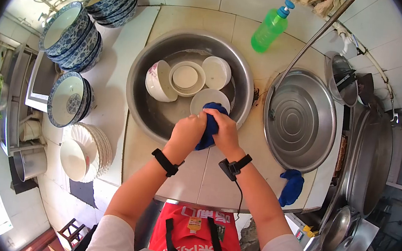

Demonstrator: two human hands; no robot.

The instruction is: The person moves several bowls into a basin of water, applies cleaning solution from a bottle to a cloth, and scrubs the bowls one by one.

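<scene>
A dark blue cloth [206, 138] is bunched between my two hands over the near rim of a large steel basin [137, 104]. My left hand [188, 133] is closed round its left side. From the right, my right hand [225, 135] grips it too, close against the left. Just beyond the hands, a white bowl [208, 98] lies in the basin, partly hidden by the cloth. A flower-patterned bowl [160, 83] leans on its side at the left. Beside it sit nested white bowls [185, 77] and another tilted white bowl [217, 72].
A green pump bottle [270, 30] stands at the back. To the right are an empty steel basin [304, 121] and a second blue cloth [291, 188]. Stacked blue-patterned bowls [70, 38] and white plates [91, 151] stand at the left. A metal pipe [313, 39] slants over the right basin.
</scene>
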